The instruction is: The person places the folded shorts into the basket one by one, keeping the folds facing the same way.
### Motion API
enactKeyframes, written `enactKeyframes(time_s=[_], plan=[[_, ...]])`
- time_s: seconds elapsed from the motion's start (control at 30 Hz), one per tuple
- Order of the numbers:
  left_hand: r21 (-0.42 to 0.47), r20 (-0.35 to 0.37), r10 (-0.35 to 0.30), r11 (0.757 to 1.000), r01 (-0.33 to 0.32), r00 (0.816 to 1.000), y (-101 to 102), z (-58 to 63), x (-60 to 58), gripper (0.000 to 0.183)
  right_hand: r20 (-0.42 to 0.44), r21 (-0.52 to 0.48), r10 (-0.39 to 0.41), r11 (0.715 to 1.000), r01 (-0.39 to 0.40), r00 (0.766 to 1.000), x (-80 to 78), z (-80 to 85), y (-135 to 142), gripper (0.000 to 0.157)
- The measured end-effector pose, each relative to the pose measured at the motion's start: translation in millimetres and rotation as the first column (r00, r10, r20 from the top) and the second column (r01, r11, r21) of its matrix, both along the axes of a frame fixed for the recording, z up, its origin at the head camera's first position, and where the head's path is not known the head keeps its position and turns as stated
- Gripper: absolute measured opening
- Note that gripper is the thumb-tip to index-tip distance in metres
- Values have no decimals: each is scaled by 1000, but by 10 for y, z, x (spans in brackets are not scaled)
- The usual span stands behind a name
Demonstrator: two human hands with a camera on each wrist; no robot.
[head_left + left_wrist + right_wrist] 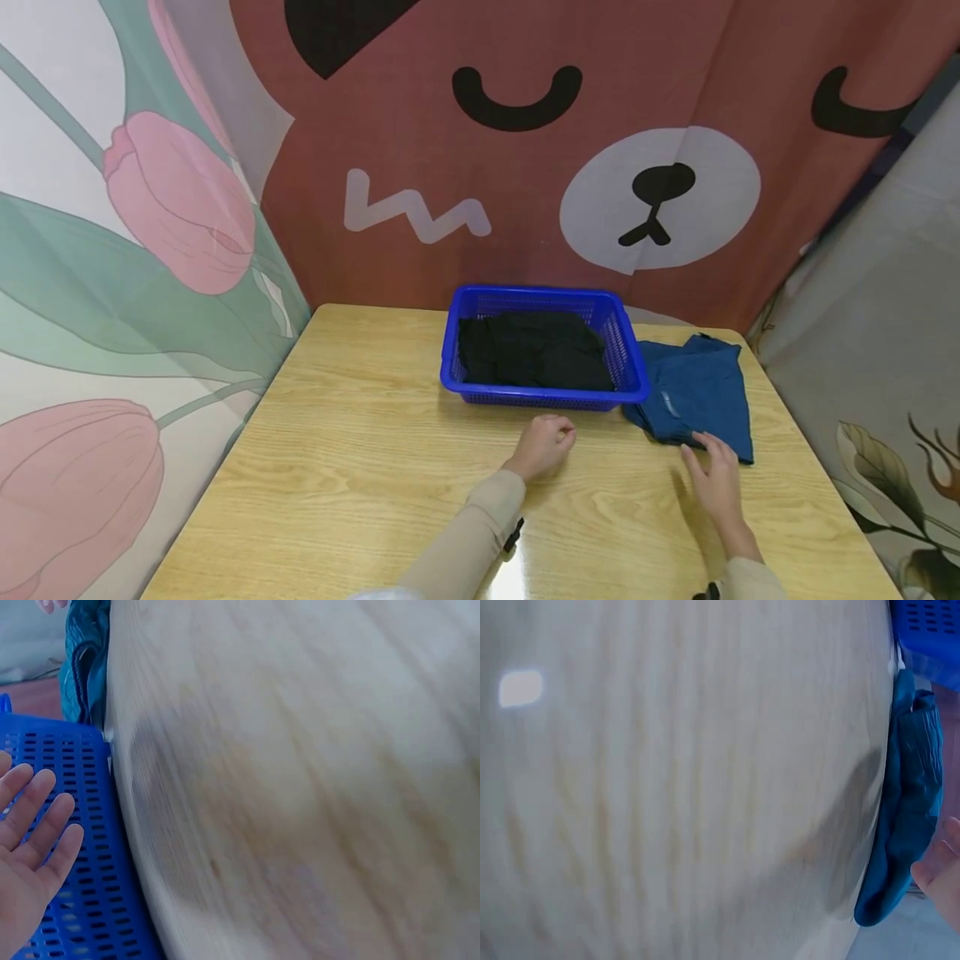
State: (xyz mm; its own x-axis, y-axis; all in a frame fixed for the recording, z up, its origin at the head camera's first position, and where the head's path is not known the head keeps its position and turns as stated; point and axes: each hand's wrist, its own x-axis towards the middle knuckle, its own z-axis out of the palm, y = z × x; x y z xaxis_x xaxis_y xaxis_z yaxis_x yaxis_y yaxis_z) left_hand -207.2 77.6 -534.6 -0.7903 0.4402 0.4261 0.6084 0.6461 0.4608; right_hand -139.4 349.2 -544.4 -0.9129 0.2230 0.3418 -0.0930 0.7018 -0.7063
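A folded blue garment (693, 392) with a small pale mark lies at the table's right side, beside a blue plastic basket (543, 398). Dark folded cloth (532, 350) fills much of the basket. My right hand (716, 479) is at the garment's front edge, fingertips overlapping it in the head view; thumb and fingers are apart. In the right wrist view, that hand (945, 874) appears beside the garment's (907, 802) gathered edge. My left hand (542, 447) hovers in front of the basket, holding nothing. Its fingers are loosely bent and spread in the left wrist view (34, 847).
The wood-grain table (337, 442) ends at a brown curtain (420, 267) with a bear face behind the basket. A floral curtain (187, 350) hangs along the left side, and a pale one (862, 333) along the right.
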Motion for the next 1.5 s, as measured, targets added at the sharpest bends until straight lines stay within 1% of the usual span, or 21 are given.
enactKeyframes(time_s=[0.13,0.27,0.4,0.53,0.63,0.73,0.87,0.97,1.07,1.13,1.27,1.43,1.5], plan=[[-31,20,-15,999,16,1000,66,38,-41,10,-19,5,-19,1000,19,1000,-25,8,85,35],[-44,79,-49,998,52,996,134,69,-88,11,-21,19,-35,999,36,999,-49,33,163,34],[-63,146,-75,994,85,986,208,84,-131,13,-20,16,-48,999,49,999,-79,64,230,33],[-52,180,-95,993,105,979,269,89,-162,13,-19,11,-54,998,55,998,-121,89,290,33],[-42,193,-102,993,112,976,303,86,-179,12,-12,17,-61,998,61,998,-161,101,327,33],[-45,222,-98,993,110,970,329,84,-194,15,-3,26,-76,997,76,997,-214,106,354,33],[-55,259,-102,991,120,961,360,85,-207,19,41,28,-107,994,106,993,-292,108,397,35],[-63,263,-112,989,133,958,385,89,-215,21,109,32,-147,989,144,983,-341,117,453,38],[-53,271,-124,988,143,955,410,100,-234,21,179,51,-179,984,173,967,-396,137,518,42],[-43,294,-128,988,147,947,423,109,-250,21,224,66,-195,981,185,955,-426,161,546,45],[-32,332,-139,987,159,933,440,100,-274,21,280,74,-208,978,195,937,-469,185,584,50],[-48,384,-162,980,195,909,471,73,-289,24,340,91,-235,972,217,911,-489,163,616,54],[-55,397,-165,978,202,903,488,62,-293,26,360,104,-244,970,222,900,-493,147,628,55]])
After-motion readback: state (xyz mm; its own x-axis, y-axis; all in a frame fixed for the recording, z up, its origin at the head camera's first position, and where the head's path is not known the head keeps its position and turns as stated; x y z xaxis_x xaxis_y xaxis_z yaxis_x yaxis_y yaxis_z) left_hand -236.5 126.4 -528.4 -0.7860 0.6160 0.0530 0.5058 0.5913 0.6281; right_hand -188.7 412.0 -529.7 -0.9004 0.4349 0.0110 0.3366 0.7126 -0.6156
